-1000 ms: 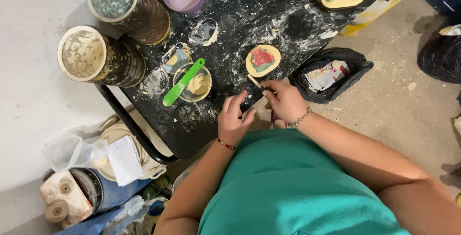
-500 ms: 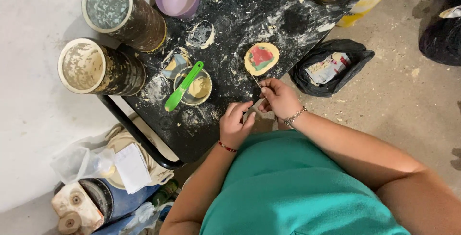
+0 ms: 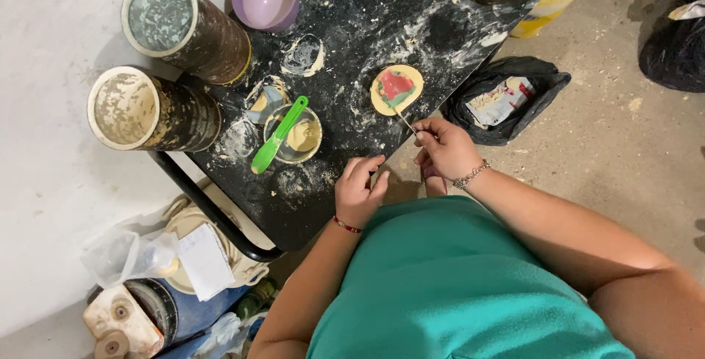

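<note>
Working the thin tool (image 3: 405, 120) at the near edge of the disc (image 3: 396, 89) is going best, by my judgement, with a light pinch and short strokes, so the tip is not gouging the red and green middle of the piece (it looks soft, though that is a guess). The right hand (image 3: 443, 150) is pinching the tool between thumb and fingertips, the other fingers curling in, with the tip touching or nearly touching the disc's rim. The left hand (image 3: 358, 191) is resting half curled on the edge of the table (image 3: 308, 212), holding nothing. The disc is lying flat on the dusty black top, near the table's right edge, with a green spatula (image 3: 279, 134) sitting across a clear cup (image 3: 294, 135) well to its left
</note>
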